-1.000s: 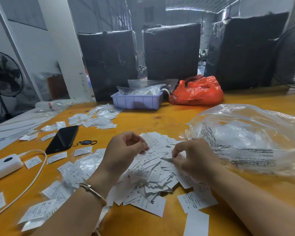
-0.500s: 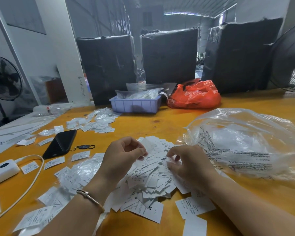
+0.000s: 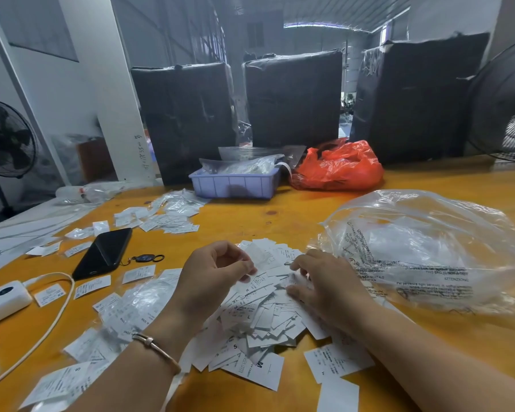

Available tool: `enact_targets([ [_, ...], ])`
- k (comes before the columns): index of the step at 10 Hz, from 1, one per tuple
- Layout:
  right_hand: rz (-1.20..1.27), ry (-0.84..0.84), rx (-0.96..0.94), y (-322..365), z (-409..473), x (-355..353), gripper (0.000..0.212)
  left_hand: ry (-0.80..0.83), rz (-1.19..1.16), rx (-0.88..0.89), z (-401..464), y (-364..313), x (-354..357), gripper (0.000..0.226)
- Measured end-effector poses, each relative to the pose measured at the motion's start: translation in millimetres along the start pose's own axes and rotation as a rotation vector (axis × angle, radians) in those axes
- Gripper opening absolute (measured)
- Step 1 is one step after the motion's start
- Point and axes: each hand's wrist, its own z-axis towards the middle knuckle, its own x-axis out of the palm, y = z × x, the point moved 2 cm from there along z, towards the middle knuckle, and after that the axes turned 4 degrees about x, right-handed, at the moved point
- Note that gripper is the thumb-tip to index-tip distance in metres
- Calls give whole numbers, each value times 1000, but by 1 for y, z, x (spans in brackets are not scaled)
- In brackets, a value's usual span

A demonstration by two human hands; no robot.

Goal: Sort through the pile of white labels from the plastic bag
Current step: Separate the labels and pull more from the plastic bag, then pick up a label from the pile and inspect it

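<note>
The heap of small white printed paper labels (image 3: 259,316) lies on the orange wooden table (image 3: 250,218) under my hands. My left hand (image 3: 211,278) pinches one label; my right hand (image 3: 324,289) presses spread fingers onto the heap, beside the crumpled clear plastic bag (image 3: 422,248).

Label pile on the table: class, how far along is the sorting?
Done: small groups of labels already lie apart near the phone.
In hand: the left hand pinches one label; the right hand rests on the pile.
Left: most of that pile, still mixed.
</note>
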Motion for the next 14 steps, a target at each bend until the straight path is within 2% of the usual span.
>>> enact_targets([
  [1, 30, 15, 15, -2, 2, 1, 32, -1, -12, 8, 1, 0, 0, 4],
  [3, 227, -30, 83, -5, 2, -3, 40, -1, -27, 22, 1, 0, 0, 3],
  [5, 285, -78, 71, -3, -3, -7, 44, 1, -26, 24, 0, 0, 0, 3],
  [7, 431, -96, 60, -3, -6, -13, 39, 3, -17, 25, 0, 0, -1, 4],
  [9, 537, -187, 117, -10, -2, -23, 31, 12, -3, 20, 1, 2, -1, 4],
  [11, 746, -304, 150, -12, -3, -30, 22, 13, -42, 23, 1, 2, -1, 5],
  [14, 1056, -350, 35, -3, -8, -37, 21, 151, -127, -3, -1, -2, 1, 5],
])
